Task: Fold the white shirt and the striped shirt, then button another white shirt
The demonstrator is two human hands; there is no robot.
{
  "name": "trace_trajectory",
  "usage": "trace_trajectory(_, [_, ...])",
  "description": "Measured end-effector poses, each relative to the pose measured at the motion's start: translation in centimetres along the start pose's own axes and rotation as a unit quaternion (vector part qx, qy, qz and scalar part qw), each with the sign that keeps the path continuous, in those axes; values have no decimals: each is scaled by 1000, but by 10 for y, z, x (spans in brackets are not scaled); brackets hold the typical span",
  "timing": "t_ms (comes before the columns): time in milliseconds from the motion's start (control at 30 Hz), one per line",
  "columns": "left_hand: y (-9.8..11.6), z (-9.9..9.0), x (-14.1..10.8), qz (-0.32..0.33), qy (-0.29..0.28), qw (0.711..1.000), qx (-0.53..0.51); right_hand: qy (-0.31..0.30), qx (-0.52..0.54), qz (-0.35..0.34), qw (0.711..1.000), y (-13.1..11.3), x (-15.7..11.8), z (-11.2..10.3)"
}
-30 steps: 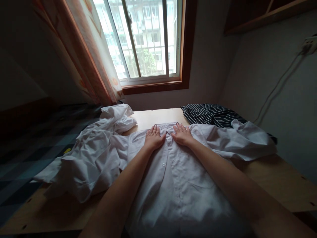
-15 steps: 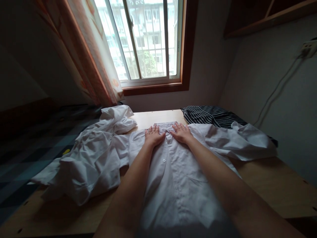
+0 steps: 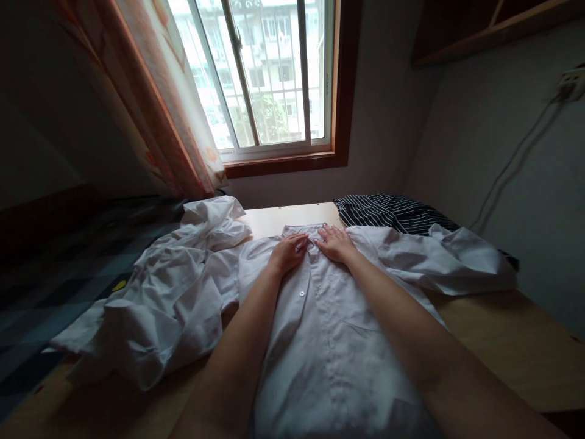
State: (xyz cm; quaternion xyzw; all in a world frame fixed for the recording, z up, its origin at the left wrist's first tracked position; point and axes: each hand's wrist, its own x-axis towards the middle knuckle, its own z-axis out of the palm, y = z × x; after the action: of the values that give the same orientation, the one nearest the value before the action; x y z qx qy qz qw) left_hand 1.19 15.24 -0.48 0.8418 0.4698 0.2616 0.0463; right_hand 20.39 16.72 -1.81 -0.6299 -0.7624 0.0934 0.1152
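A white buttoned shirt (image 3: 338, 329) lies spread front up, its collar toward the window and its sleeves out to both sides. My left hand (image 3: 290, 250) is at the left of the collar, its fingers drawn together and turned inward over the shirt's front edge; what the fingertips pinch is too small to make out. Flat on the cloth just right of the collar opening rests my right hand (image 3: 335, 242), with its fingers spread. One small button (image 3: 302, 294) shows below my left hand.
Crumpled white cloth (image 3: 159, 305) covers the left of the wooden table (image 3: 512, 341). Black-and-white striped fabric (image 3: 393, 213) lies at the back right. A dark checked surface (image 3: 27, 311) is at far left, a window (image 3: 274, 79) and curtain (image 3: 169, 116) behind.
My left hand has turned inward and its spread fingers have come together near the collar opening. My right hand has stayed nearly in place. The view has shifted slightly.
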Motion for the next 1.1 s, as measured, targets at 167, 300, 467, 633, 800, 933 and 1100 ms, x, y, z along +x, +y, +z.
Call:
trace_trajectory(167, [4,1,0,-22,-34,998,38,57,11,-11,998,0,-1,1])
trace_trajectory(300, [5,1,3,-30,-34,998,48,187,8,-94,978,-7,-16,-8])
trace_trajectory(467, [3,2,8,-49,-38,996,58,147,-1,-87,985,-22,-54,-14])
trace_trajectory(633, [6,2,8,-31,-35,996,80,35,-9,-19,999,-25,-81,0])
trace_trajectory(800, [24,-7,-2,-25,-42,987,156,-6,-17,-34,999,-19,-79,-1])
trace_trajectory(933, [33,-15,-16,-72,-65,982,164,-13,-16,-48,999,-16,-69,-6])
trace_trajectory(1100, [31,-8,-34,-103,-61,986,113,-10,-10,-46,999,-14,-60,-7])
